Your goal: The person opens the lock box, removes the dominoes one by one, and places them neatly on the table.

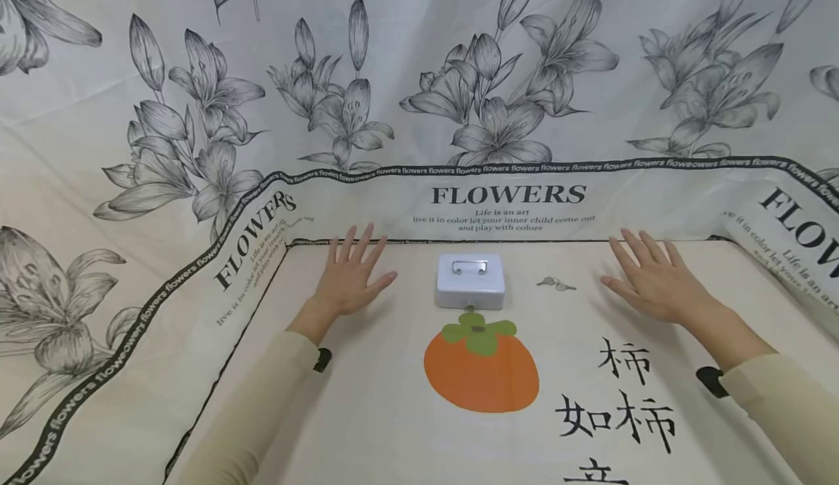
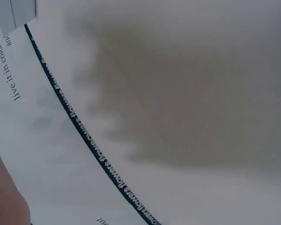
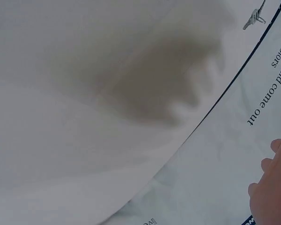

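Observation:
A small white metal cash box (image 1: 470, 281) with a folding wire handle on its lid stands closed near the back of the table. Something small and metallic, perhaps a key, sits at its front lock. To the box's right lies a pair of small silver keys (image 1: 556, 282), also seen as keys (image 3: 255, 18) in the right wrist view. My left hand (image 1: 350, 274) is left of the box, fingers spread and straight, holding nothing. On the other side, beyond the keys, my right hand (image 1: 655, 277) is likewise spread and bare. Both hands cast shadows on the cloth.
The pale tablecloth (image 1: 367, 397) carries a printed orange persimmon (image 1: 481, 372) and black Chinese characters. Behind and at both sides rises a white curtain (image 1: 393, 128) with grey lilies and a black lettered band. Dark straps (image 1: 711, 381) show at both wrists.

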